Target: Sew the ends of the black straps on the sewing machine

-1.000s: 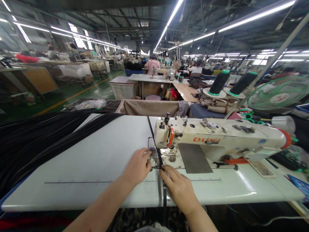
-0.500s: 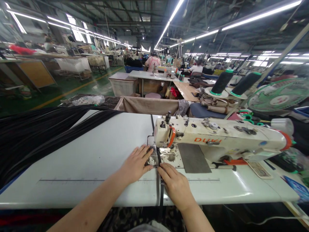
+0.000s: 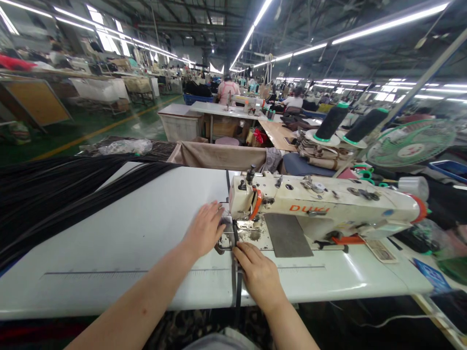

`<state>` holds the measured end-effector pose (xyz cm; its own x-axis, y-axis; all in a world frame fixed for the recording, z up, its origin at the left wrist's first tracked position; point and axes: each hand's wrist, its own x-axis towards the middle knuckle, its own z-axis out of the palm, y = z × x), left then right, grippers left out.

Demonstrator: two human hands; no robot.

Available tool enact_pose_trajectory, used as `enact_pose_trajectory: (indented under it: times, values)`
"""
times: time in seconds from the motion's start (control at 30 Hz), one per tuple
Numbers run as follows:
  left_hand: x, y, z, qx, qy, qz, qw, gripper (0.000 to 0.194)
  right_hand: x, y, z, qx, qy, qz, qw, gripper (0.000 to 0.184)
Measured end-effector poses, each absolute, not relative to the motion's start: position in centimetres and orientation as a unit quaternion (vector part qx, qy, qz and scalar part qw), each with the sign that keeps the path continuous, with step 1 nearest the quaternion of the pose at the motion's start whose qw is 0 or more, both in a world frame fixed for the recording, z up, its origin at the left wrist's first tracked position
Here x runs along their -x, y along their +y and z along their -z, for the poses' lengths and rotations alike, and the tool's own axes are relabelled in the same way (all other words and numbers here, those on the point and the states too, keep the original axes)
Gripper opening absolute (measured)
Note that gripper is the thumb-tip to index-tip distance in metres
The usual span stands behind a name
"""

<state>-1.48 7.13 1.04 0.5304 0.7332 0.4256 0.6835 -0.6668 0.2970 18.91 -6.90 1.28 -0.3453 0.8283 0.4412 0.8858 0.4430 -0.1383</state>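
A narrow black fabric strip [image 3: 238, 294] runs from the table's front edge up under the head of the white sewing machine [image 3: 292, 194]. My right hand [image 3: 260, 274] has its fingers closed at the strip, just in front of the needle plate. Left of the needle area, my left hand [image 3: 204, 229] lies with its fingers stretched forward, holding nothing that shows. Its fingertips are beside the metal plate [image 3: 226, 238], near the presser foot. The needle and the strip's stitching are too small to make out.
A large bundle of black strips [image 3: 73, 199] covers the left of the white tabletop [image 3: 146, 243]. Two black thread cones [image 3: 331, 122] and a green fan [image 3: 410, 146] stand behind the machine. Beyond the table is a fabric-lined bin [image 3: 219, 154]. People sit at machines farther off.
My left hand has slid forward, away from my right hand and alongside the machine head. My right hand stays at the strip. The whole view has shifted slightly.
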Motion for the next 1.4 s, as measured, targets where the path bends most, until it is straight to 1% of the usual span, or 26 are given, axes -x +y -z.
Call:
enact_pose_trajectory:
  times: [0.1, 0.2, 0.3, 0.4, 0.5, 0.6, 0.73, 0.83, 1.0, 1.23, 1.4]
  values:
    - [1.0, 7.6, -0.7, -0.907, 0.335, -0.231, 0.108, 0.057, -18.9, -6.9, -1.2, 0.524, -0.819, 0.055, 0.226, 0.038]
    - [0.5, 7.8, -0.2, -0.907, 0.332, -0.209, 0.151, 0.056, -18.8, -6.9, -1.3, 0.529, -0.818, 0.051, 0.221, 0.039]
    - [0.7, 7.1, 0.3, -0.894, 0.345, -0.225, 0.174, 0.055, -18.6, -6.9, -1.4, 0.539, -0.812, 0.052, 0.217, 0.039]
    - [1.6, 5.8, 0.4, -0.883, 0.354, -0.247, 0.184, 0.059, -18.5, -6.9, -1.5, 0.544, -0.808, 0.051, 0.22, 0.039]
    - [2.3, 4.9, 0.0, -0.902, 0.343, -0.215, 0.151, 0.06, -18.4, -6.8, -1.5, 0.549, -0.805, 0.049, 0.222, 0.038]
    - [2.3, 4.7, -0.5, -0.92, 0.338, -0.175, 0.094, 0.056, -18.4, -6.7, -1.5, 0.551, -0.803, 0.049, 0.222, 0.037]
    - [1.7, 4.7, -0.7, -0.921, 0.353, -0.16, 0.029, 0.051, -18.4, -6.6, -1.4, 0.553, -0.802, 0.052, 0.22, 0.038]
    - [1.6, 4.6, -0.6, -0.922, 0.356, -0.151, 0.0, 0.051, -18.4, -6.6, -1.4, 0.551, -0.803, 0.05, 0.221, 0.04]
    - [1.7, 4.8, -0.6, -0.923, 0.356, -0.145, -0.018, 0.053, -18.4, -6.6, -1.3, 0.555, -0.803, 0.048, 0.215, 0.043]
    - [1.6, 4.7, -0.5, -0.922, 0.36, -0.143, -0.015, 0.055, -18.5, -6.7, -0.8, 0.553, -0.803, 0.057, 0.214, 0.04]
    - [1.5, 4.7, -0.5, -0.92, 0.361, -0.148, -0.017, 0.054, -18.6, -6.7, -1.2, 0.556, -0.804, 0.037, 0.209, 0.046]
